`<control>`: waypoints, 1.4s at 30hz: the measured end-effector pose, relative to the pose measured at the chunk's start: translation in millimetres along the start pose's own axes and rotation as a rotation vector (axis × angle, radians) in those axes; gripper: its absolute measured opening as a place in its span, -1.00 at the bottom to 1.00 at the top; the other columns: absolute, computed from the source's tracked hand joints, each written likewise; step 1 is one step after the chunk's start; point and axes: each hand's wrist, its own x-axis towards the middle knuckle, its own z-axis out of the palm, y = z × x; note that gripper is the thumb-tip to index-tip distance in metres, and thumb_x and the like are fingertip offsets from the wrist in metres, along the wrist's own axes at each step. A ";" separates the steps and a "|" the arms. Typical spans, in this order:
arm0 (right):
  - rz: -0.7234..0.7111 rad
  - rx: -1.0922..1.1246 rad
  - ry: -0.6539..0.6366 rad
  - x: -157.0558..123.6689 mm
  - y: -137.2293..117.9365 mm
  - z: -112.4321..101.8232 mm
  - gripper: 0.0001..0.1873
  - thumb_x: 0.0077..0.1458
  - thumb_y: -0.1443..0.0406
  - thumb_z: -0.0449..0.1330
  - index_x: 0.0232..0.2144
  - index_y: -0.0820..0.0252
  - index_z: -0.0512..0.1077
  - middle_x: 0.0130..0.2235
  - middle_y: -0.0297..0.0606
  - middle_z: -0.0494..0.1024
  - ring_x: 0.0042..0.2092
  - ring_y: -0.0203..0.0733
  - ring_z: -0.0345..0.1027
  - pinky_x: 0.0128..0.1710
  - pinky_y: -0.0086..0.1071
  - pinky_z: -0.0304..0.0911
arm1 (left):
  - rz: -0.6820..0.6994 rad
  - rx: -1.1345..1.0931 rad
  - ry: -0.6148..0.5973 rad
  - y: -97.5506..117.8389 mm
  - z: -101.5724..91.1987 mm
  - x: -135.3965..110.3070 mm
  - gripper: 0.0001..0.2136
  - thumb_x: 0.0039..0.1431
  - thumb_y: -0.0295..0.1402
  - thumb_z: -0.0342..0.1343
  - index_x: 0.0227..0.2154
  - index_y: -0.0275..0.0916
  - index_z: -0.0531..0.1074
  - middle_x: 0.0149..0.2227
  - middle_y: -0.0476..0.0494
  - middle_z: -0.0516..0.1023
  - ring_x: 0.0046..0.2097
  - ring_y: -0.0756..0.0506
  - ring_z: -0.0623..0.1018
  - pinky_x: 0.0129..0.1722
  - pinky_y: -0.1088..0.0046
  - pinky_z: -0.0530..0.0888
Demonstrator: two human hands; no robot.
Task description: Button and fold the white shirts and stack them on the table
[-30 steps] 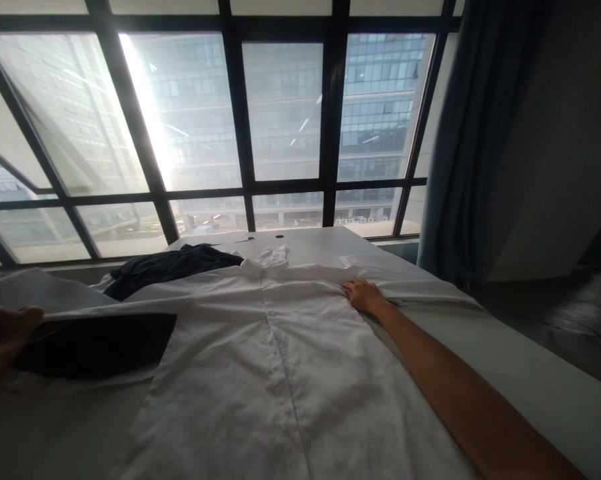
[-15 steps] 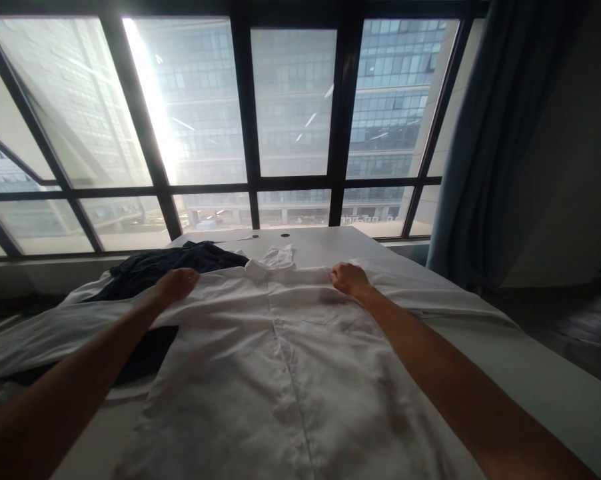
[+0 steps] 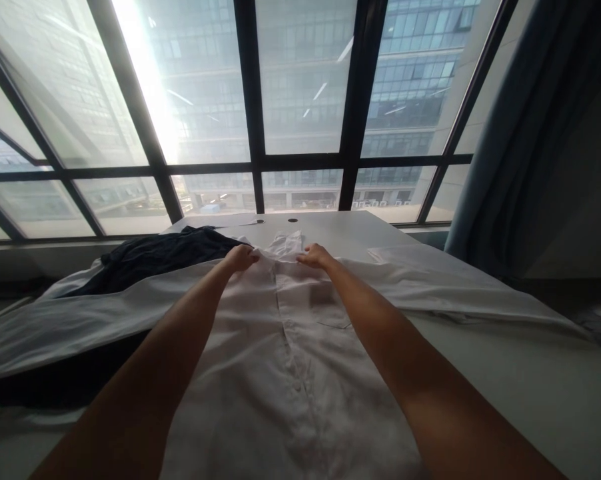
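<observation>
A white button-up shirt lies spread front side up on the table, its collar at the far end and its sleeves stretched out to both sides. My left hand pinches the fabric at the left of the collar. On the other side of the collar, my right hand has its fingers closed on the cloth. A chest pocket shows beside my right forearm. Beyond the collar lies a small crumpled white cloth piece, and I cannot tell whether it belongs to the shirt.
Dark clothing is heaped at the back left, and more dark cloth lies under the left sleeve. The white table reaches to large windows. A blue curtain hangs on the right.
Both hands have moved inward from the shoulders to the two sides of the collar. The view has tilted down slightly.
</observation>
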 end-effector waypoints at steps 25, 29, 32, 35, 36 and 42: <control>0.077 -0.494 -0.081 -86.7 61.3 -18.8 -0.23 0.19 -0.17 -0.09 0.32 0.04 0.10 0.40 -0.15 -0.06 0.37 0.18 -0.27 0.23 0.28 -0.34 | -0.061 0.188 -0.183 27.3 19.6 -115.0 -0.36 0.28 0.09 -0.26 0.29 -0.17 0.14 0.39 -0.24 0.00 0.37 -0.35 0.03 0.24 -0.20 -0.01; 0.136 -0.382 -0.111 -76.6 84.9 -20.7 -0.06 0.14 -0.28 -0.24 0.38 0.08 -0.12 0.42 -0.17 -0.24 0.39 0.18 -0.39 0.24 0.29 -0.36 | -0.077 0.141 -0.159 17.1 34.0 -113.1 -0.35 0.30 0.09 -0.32 0.33 -0.14 0.06 0.41 -0.18 -0.11 0.40 -0.29 -0.09 0.27 -0.18 -0.08; 0.186 -0.336 -0.099 -66.4 97.2 -23.1 -0.12 0.20 -0.23 -0.34 0.39 0.12 -0.13 0.42 -0.12 -0.20 0.40 0.12 -0.35 0.25 0.27 -0.32 | -0.060 0.132 -0.112 14.0 39.4 -108.9 -0.35 0.30 0.09 -0.32 0.32 -0.16 0.09 0.40 -0.19 -0.06 0.40 -0.29 -0.07 0.28 -0.17 -0.09; 0.198 -0.364 -0.102 -61.2 104.6 -26.1 -0.17 0.23 -0.18 -0.26 0.37 0.13 -0.07 0.41 -0.09 -0.13 0.40 0.08 -0.31 0.26 0.19 -0.24 | -0.049 0.131 -0.100 15.2 37.4 -110.5 -0.38 0.32 0.06 -0.30 0.31 -0.17 0.13 0.39 -0.20 -0.02 0.39 -0.30 -0.02 0.28 -0.15 -0.05; 0.175 -0.380 -0.093 -60.7 105.5 -26.7 -0.18 0.23 -0.17 -0.22 0.37 0.14 -0.05 0.40 -0.08 -0.11 0.39 0.07 -0.29 0.27 0.16 -0.22 | -0.041 0.141 -0.077 17.9 35.3 -112.8 -0.40 0.33 0.04 -0.28 0.29 -0.17 0.16 0.38 -0.21 0.01 0.38 -0.30 0.01 0.29 -0.14 -0.04; -0.091 -0.547 0.233 -75.7 86.9 -19.5 -0.43 0.30 0.06 -0.10 0.24 0.19 0.23 0.29 -0.03 0.22 0.33 0.02 -0.04 0.31 0.04 -0.41 | 0.071 0.190 0.199 61.1 28.6 -152.5 -0.57 0.37 -0.17 -0.21 0.09 -0.25 0.40 0.19 -0.28 0.39 0.23 -0.25 0.34 0.28 0.07 0.10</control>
